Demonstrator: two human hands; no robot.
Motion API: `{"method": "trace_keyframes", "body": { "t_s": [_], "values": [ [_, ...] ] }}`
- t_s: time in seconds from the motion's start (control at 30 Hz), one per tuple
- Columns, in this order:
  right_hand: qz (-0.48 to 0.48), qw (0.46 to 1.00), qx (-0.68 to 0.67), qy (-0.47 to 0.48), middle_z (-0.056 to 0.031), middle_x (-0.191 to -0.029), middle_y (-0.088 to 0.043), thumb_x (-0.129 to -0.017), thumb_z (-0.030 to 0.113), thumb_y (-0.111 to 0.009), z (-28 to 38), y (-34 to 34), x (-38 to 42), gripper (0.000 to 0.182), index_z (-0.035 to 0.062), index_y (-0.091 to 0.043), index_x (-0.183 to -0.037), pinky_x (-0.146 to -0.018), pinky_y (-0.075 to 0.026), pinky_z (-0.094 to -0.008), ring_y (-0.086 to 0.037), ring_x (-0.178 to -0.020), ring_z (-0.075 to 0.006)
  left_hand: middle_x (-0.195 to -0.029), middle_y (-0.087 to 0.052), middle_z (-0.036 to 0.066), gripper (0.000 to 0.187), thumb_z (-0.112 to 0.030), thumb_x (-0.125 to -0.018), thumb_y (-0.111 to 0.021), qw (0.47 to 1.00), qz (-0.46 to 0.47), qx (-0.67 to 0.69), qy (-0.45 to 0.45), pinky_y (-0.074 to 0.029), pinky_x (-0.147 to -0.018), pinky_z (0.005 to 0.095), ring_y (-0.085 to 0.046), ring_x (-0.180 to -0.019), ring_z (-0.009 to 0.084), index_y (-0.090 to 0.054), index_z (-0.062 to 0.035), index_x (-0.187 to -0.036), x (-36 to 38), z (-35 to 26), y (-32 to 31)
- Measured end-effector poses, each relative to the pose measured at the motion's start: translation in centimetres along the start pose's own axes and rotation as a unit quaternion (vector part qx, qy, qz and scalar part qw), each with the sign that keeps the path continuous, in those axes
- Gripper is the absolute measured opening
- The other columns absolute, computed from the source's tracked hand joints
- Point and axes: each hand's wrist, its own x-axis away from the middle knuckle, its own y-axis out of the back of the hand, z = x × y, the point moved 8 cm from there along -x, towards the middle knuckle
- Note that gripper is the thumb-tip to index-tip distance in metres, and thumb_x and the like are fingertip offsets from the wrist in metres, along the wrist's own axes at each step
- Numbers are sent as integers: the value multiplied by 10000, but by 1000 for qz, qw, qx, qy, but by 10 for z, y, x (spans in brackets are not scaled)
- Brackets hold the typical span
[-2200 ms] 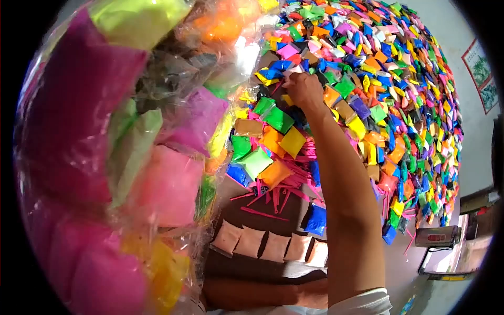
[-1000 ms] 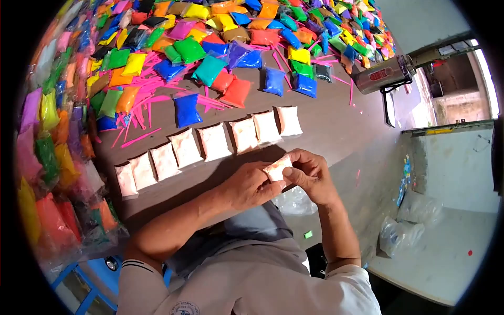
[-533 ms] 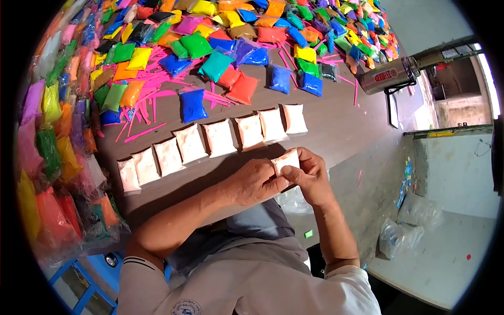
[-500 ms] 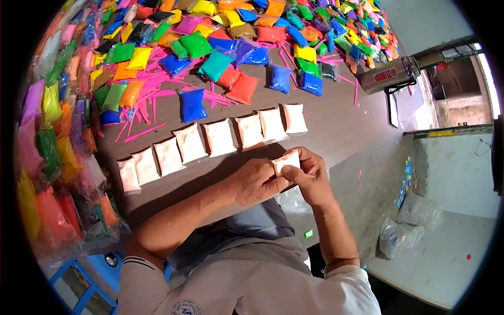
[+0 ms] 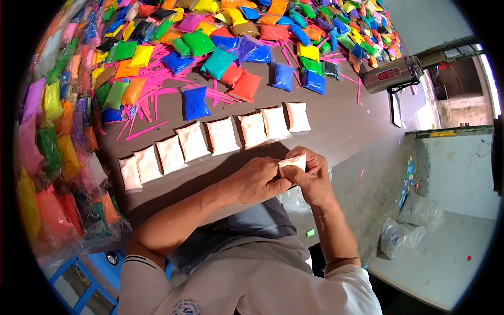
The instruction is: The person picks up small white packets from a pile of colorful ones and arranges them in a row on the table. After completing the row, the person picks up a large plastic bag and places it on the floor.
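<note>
Near the table's front edge, my right hand point(image 5: 315, 181) pinches a small pale peach packet point(image 5: 293, 161), thumb over its front and fingers behind it. My left hand point(image 5: 256, 180) is closed against the packet's left side, its fingertips partly hidden. The held packet is tilted, and only its upper part shows between the hands. Beyond my hands, several similar pale packets point(image 5: 221, 136) lie in a slanting row on the brown table point(image 5: 336, 118). A blue packet point(image 5: 195, 103) lies just behind that row.
Pink plastic sticks point(image 5: 157, 84) and a heap of colourful packets point(image 5: 199, 43) cover the back of the table. Bagged packets point(image 5: 52, 210) are stacked at the left. A metal flask point(image 5: 391, 74) lies at the right beside a phone-like dark object point(image 5: 395, 109).
The packet in my hands has tipped, so less of its front face shows. My right thumb has shifted slightly across it. The row of packets stays in place.
</note>
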Motion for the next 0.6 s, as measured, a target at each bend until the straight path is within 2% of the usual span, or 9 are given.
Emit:
{"method": "trace_keyframes", "body": {
  "t_s": [0.07, 0.17, 0.3, 0.33, 0.4, 0.6],
  "values": [
    [-7, 999, -29, 35, -9, -870, -643, -872, 116, -728, 1, -1, 1, 189, 0, -630, -985, -692, -476, -214, -568, -763, -55, -826, -605, 175, 221, -218, -912, -550, 999, -10, 33, 6, -470, -692, 417, -589, -749, 324, -579, -1, -944, 0, 0, 2],
    [-56, 996, -73, 15, -31, -897, -660, -881, 112, -714, -5, 3, 1, 205, -7, -631, -1027, -705, -495, -226, -593, -776, -74, -831, -632, 154, 246, -244, -927, -557, 994, -32, 101, -16, -482, -710, 399, -608, -759, 303, -612, -11, -982, -1, 6, 5],
    [-36, 989, -142, -16, -74, -979, -684, -893, 89, -692, 1, 1, 2, 237, -38, -614, -1077, -807, -539, -270, -642, -862, -112, -852, -642, 153, 312, -286, -951, -536, 981, -69, 173, -63, -485, -726, 378, -620, -790, 279, -620, 0, -1044, -2, 2, 8],
    [-38, 995, -83, -34, -78, -1000, -685, -898, 109, -692, -1, 4, 2, 249, -43, -618, -1081, -832, -542, -286, -645, -894, -117, -860, -642, 158, 328, -296, -960, -525, 985, -58, 157, -44, -485, -731, 377, -620, -797, 280, -618, 7, -1046, -2, 5, 7],
    [-36, 998, -59, -11, -78, -1008, -683, -905, 135, -688, -3, 9, 2, 262, -40, -622, -1089, -830, -543, -286, -642, -904, -116, -874, -642, 168, 361, -315, -976, -503, 991, -35, 126, -6, -485, -740, 376, -621, -812, 281, -614, 20, -1050, 0, 12, 5],
    [-46, 997, -66, 6, -71, -1010, -682, -908, 142, -688, -3, 8, 3, 267, -39, -625, -1093, -818, -532, -274, -631, -903, -111, -890, -643, 187, 392, -337, -997, -485, 983, -55, 171, -36, -481, -746, 370, -618, -821, 295, -606, 31, -1051, 0, 11, 6]
  ]
}}
